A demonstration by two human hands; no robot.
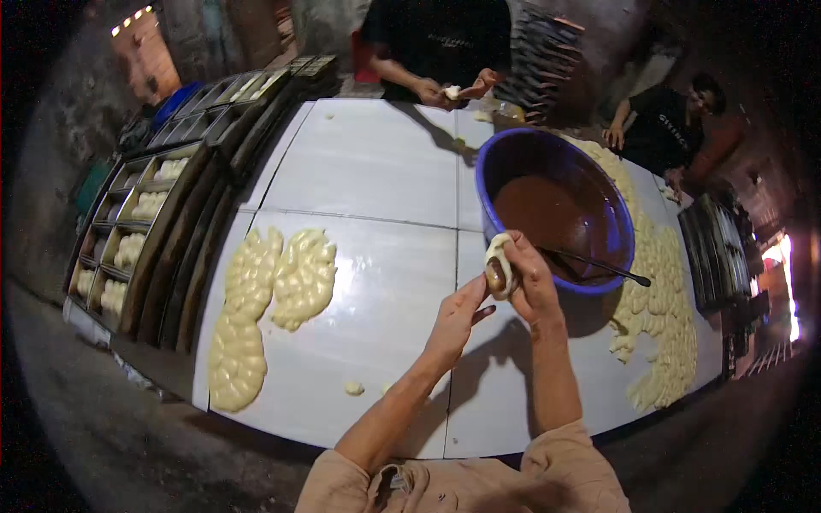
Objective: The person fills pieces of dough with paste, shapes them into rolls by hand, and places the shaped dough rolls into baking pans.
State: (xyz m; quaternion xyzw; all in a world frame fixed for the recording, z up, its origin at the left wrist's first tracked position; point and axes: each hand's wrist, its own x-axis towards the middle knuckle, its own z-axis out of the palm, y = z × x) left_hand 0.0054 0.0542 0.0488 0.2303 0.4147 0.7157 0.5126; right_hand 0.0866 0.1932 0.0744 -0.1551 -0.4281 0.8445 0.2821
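Over the middle of the white tiled table, my right hand (pixel 532 282) is closed round a pale piece of dough (pixel 497 250) with brown filling showing in its hollow. My left hand (pixel 462 314) presses its fingertips to the lower left side of the same dough. A dark smear marks one of its fingers. Just beyond my hands stands a blue tub (pixel 630 224) partly filled with brown paste (pixel 547 209). A dark-handled tool (pixel 599 267) leans in the tub, its handle end sticking out over the near rim.
Joined dough pieces (pixel 239 350) lie on the table's left; many more (pixel 663 325) spread along its right. Stacked trays (pixel 141 231) of dough stand at left, more dark trays (pixel 723 248) at right. Two people work beyond the table, one (pixel 440 43) holding dough.
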